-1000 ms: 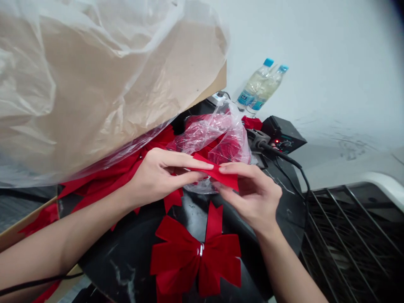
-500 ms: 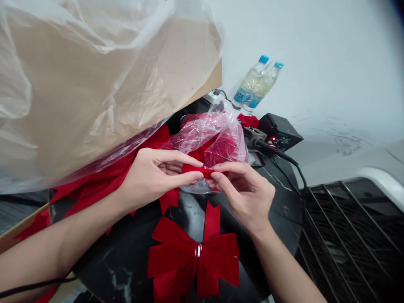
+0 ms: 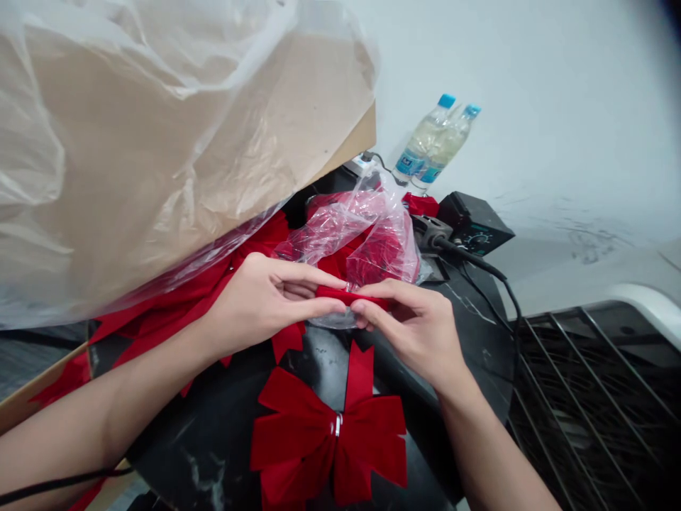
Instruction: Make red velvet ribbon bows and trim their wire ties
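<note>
A small folded piece of red ribbon point(image 3: 352, 295) is pinched between both hands above the dark table. My left hand point(image 3: 266, 294) grips its left end between thumb and fingers, and my right hand point(image 3: 412, 319) grips the right end. The fingertips of the two hands nearly meet. Below them a red bow point(image 3: 328, 440) with a silver-white tie at its centre lies on the black marbled table point(image 3: 202, 433). Just behind the hands sits a clear plastic bag point(image 3: 367, 234) with red material inside.
A plastic-covered cardboard box point(image 3: 175, 142) fills the upper left, with red ribbons point(image 3: 175, 312) below it. Two bottles point(image 3: 433, 149) stand by the wall. A black control box point(image 3: 476, 223) with a cable sits right, near a metal rack point(image 3: 590, 383).
The fingers of my right hand have closed in more over the ribbon, and that hand has tilted slightly. The red light on the control box no longer shows.
</note>
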`<state>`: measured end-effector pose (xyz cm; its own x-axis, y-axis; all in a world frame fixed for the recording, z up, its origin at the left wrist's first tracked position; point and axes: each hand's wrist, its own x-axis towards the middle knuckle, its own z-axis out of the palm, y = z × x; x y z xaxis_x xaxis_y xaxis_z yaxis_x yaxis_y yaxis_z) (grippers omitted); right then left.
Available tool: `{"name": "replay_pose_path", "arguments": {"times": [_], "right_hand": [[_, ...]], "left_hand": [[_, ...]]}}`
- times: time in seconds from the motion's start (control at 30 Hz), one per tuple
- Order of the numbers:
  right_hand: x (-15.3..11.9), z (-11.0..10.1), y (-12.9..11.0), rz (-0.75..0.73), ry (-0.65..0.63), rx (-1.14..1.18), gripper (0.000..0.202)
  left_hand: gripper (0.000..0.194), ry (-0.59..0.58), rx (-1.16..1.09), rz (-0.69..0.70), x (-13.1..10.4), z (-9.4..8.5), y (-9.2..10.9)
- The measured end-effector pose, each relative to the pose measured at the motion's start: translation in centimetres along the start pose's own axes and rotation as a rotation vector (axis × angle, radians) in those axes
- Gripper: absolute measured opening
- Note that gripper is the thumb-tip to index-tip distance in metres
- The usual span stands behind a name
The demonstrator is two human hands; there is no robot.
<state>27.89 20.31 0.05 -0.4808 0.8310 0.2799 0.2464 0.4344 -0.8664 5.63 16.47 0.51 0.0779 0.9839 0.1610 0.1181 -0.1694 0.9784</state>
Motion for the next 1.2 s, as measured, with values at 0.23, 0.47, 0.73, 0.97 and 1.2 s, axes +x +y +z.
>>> {"name": "replay_pose_path", "arguments": {"times": [0.23, 0.47, 0.73, 0.97, 1.2], "right_hand": [[0.1, -0.5, -0.1, 0.005, -0.023, -0.086, 0.014], [0.3, -0.7, 0.2, -0.073, -0.115, -0.125, 0.015], [0.0, -1.4, -0.6, -0.199, -0.178, -0.340, 0.009], [-2.2, -1.3, -2.9, -0.275, -0.166, -0.428, 0.005], [-7.7, -2.7, -4.5, -0.127, -0.199, -0.420, 0.008]], "left_hand": [[0.016, -0.031, -0.032, -0.047, 0.2, 0.0, 0.2], [0.015, -0.100, 0.027, 0.001, 0.2, -0.3, 0.1], [0.012, -0.130, 0.315, 0.160, 0.1, -0.3, 0.2], [0.009, -0.244, 0.337, 0.163, -1.1, 0.6, 1.7], [0.021, -0.577, 0.443, 0.011, -3.7, 1.5, 2.3]]}}
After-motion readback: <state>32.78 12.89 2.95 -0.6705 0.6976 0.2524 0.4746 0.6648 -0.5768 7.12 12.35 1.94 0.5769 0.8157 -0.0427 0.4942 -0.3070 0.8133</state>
